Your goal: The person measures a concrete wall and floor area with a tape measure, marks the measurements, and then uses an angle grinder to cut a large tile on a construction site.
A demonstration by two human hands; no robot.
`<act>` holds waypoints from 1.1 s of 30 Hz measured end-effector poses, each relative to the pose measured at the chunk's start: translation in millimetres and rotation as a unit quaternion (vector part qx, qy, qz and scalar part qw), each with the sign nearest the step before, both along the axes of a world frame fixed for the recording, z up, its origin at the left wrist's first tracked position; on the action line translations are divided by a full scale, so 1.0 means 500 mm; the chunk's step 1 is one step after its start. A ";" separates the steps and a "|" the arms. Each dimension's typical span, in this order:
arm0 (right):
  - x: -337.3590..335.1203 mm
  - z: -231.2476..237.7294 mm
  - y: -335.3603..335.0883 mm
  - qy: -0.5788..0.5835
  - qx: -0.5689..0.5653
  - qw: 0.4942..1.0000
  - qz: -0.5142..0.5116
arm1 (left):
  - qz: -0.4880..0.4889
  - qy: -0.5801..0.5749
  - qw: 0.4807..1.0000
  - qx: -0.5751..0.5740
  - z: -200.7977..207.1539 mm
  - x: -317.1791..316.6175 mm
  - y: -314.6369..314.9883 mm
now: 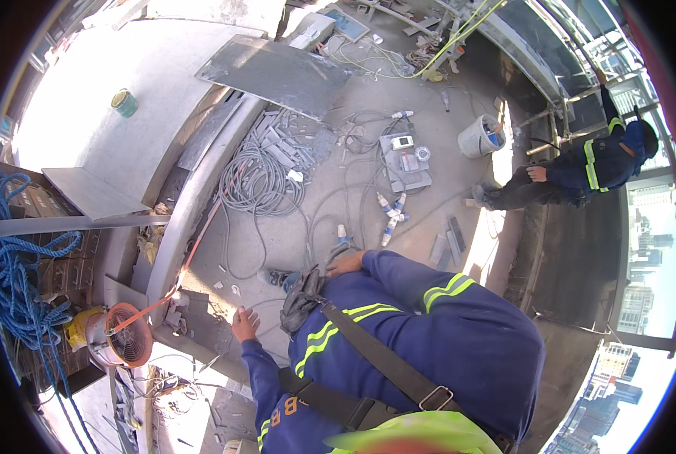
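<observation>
My left hand (245, 324) is held out over the floor beside my body, fingers loosely curled and apart, with nothing visible in it. Against my front, my right hand (345, 263) lies with fingers extended, close to a bunch of dark grey gloves (303, 299) at my harness strap (376, 348). A shoe (277, 278) shows past the gloves. Just beyond my right hand lies a blue-and-white plug connector (343, 233). Farther right on the floor is a cluster of similar connectors (392, 216), joined to grey cables.
Coiled grey cable (254, 181) and strips of scrap lie ahead. A power box (410, 166) and white bucket (480, 138) stand farther off. At left are an orange fan blower (130, 337) and blue rope (20, 287). A co-worker (599, 163) stands by the right edge.
</observation>
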State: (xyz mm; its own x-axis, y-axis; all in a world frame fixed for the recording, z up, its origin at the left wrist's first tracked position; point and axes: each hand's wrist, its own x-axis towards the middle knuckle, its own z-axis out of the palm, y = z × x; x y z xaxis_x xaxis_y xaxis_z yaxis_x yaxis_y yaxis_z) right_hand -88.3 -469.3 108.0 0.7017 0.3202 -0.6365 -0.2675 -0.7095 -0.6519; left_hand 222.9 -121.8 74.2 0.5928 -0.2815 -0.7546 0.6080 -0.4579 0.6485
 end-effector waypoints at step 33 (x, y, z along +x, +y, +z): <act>2.687 0.836 0.108 -0.649 0.049 0.719 -0.245 | 0.503 -0.029 0.853 0.135 0.147 0.415 0.029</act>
